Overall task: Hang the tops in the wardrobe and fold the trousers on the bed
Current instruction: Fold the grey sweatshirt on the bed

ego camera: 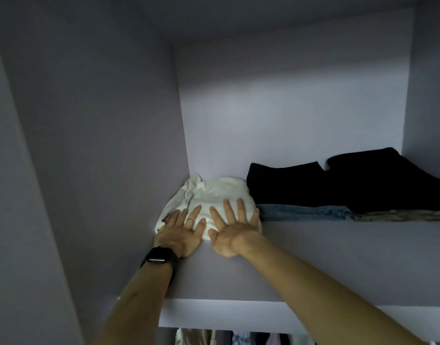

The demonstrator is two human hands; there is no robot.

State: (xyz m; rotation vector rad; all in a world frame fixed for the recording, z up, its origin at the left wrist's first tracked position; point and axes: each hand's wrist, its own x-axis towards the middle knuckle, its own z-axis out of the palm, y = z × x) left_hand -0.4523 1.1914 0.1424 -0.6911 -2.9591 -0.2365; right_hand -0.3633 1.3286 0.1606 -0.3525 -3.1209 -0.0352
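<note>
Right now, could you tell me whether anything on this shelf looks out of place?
The white garment under the left hand and right hand is rumpled, a loose end poking up at its back left.

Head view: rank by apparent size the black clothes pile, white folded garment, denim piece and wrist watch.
1. black clothes pile
2. white folded garment
3. denim piece: only its front edge shows under the black pile, so its real size is unknown
4. wrist watch: nearer the camera, yet it looks smallest
</note>
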